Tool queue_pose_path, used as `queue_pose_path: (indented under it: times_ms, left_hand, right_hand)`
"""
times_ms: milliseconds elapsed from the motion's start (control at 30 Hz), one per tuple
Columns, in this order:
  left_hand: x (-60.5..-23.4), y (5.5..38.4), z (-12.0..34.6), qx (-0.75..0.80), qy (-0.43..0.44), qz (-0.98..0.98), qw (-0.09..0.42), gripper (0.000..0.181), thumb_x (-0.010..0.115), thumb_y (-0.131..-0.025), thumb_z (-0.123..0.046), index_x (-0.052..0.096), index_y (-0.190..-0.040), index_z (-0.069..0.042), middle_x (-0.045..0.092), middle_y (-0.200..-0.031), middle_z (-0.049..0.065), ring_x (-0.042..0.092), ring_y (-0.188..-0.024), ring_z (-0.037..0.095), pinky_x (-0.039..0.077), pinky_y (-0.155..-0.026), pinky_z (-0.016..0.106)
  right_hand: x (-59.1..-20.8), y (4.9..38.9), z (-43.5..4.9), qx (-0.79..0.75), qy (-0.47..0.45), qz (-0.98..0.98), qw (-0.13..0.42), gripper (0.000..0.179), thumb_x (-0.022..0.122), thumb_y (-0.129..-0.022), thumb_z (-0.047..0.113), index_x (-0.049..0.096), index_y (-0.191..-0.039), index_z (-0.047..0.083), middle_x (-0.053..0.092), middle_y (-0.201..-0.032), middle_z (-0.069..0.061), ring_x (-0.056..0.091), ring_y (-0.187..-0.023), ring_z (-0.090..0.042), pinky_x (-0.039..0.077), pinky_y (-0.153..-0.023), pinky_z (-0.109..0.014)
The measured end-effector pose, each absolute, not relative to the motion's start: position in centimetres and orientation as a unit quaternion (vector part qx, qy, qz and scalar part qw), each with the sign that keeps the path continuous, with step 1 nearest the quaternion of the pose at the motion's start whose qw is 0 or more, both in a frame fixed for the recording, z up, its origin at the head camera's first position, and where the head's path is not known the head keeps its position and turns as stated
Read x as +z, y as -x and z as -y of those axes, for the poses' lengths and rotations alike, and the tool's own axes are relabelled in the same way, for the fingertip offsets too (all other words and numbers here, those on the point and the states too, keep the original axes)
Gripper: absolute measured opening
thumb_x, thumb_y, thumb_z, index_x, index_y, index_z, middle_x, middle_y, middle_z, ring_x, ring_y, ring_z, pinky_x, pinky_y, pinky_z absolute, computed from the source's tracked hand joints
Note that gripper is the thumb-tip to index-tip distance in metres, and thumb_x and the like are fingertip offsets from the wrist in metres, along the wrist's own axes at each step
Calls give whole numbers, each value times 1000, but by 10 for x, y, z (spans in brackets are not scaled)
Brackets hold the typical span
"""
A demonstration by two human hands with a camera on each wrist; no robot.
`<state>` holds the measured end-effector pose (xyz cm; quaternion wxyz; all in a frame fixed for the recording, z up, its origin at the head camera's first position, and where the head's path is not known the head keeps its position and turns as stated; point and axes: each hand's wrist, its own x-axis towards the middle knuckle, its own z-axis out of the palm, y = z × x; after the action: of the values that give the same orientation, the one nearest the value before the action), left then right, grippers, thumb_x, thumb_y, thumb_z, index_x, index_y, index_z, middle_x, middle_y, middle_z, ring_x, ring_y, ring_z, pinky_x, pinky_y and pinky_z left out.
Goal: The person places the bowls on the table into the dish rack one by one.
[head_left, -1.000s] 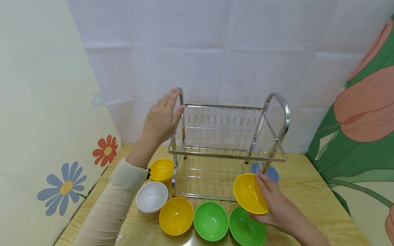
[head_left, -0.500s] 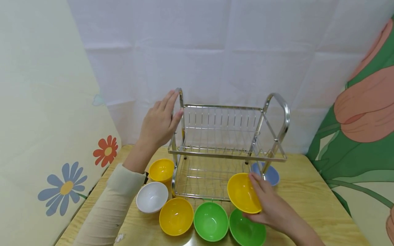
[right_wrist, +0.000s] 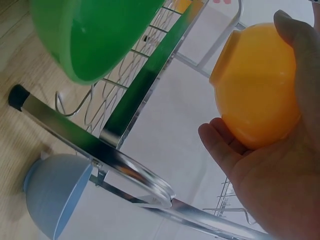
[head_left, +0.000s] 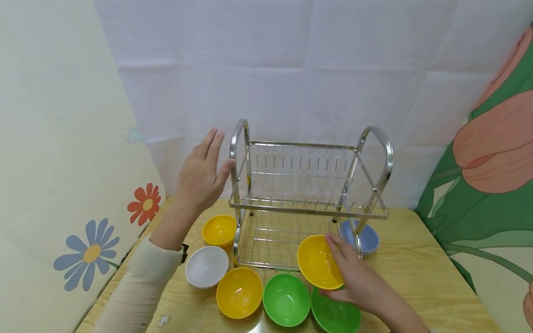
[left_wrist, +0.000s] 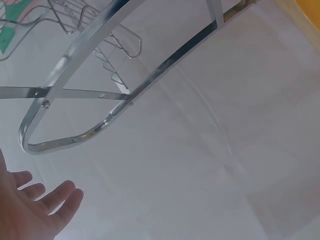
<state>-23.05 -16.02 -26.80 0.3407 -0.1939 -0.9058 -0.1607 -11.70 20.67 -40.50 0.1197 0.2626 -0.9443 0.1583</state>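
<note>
- Behind everything, a pale cloth [head_left: 270, 83] is hanging in creases, matte and thin-looking.
- A wooden table [head_left: 433, 273] is carrying it all, light-grained with a slight sheen.
- The two-tier dish rack [head_left: 308, 212] is standing there in shiny metal: rounded loops at both ends, flat edge bars, slim wire slots between.
- The left hand [head_left: 197, 180] is hovering just beside the rack's left loop, fingers straight and spread, gripping nothing; whether its thumb is touching the metal, I can't tell.
- The right hand [head_left: 360, 280] is grasping a yellow bowl [head_left: 317, 263] by its side, thumb and fingers on opposite edges.
- That bowl is hanging above the table before the lower tier, tilted, its mouth facing the person. I'd judge the step as bringing it up to the rack; the next move is probably calling for a steady tilt and a path under the upper tier's front bar.
- Other bowls are sitting mouth up: two green bowls [head_left: 286, 299], a front yellow bowl [head_left: 239, 293], a white bowl [head_left: 207, 267], a rear yellow bowl [head_left: 219, 230], a blue bowl [head_left: 368, 238]. They're looking like smooth, glossy plastic, rounded and deep.
- Smallest, a dark end cap [right_wrist: 18, 96] is finishing one rack leg, probably rubber.
</note>
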Motion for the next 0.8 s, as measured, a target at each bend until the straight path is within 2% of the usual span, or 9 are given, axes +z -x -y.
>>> queue_pose_path:
  times_ms: [233, 500, 800]
  left_hand:
    - [-274, 206, 172, -183, 179, 900, 353, 72, 29, -104, -57, 22, -160, -12, 24, -166, 10, 33, -147, 36, 33, -118, 56]
    - [-287, 170, 177, -193, 169, 883, 393, 82, 23, -99, -68, 28, -158, -12, 29, -164, 10, 37, -144, 36, 37, -112, 60]
    - [-300, 130, 168, -202, 221, 838, 456, 85, 25, -99, -70, 38, -153, -7, 39, -158, 14, 45, -131, 39, 38, -103, 56]
  right_hand:
    - [-409, 119, -200, 148, -284, 935, 155, 121, 92, -61, 48, 33, -152, -5, 35, -156, -21, 46, -136, -40, 48, -102, -49]
    - [-407, 117, -194, 166, -262, 942, 124, 122, 87, -66, 55, 26, -156, -1, 30, -160, -19, 43, -140, -40, 50, -101, -53]
    - [-406, 118, -187, 171, -267, 941, 117, 123, 89, -64, 51, 27, -155, -3, 31, -159, -19, 43, -141, -38, 47, -105, -50]
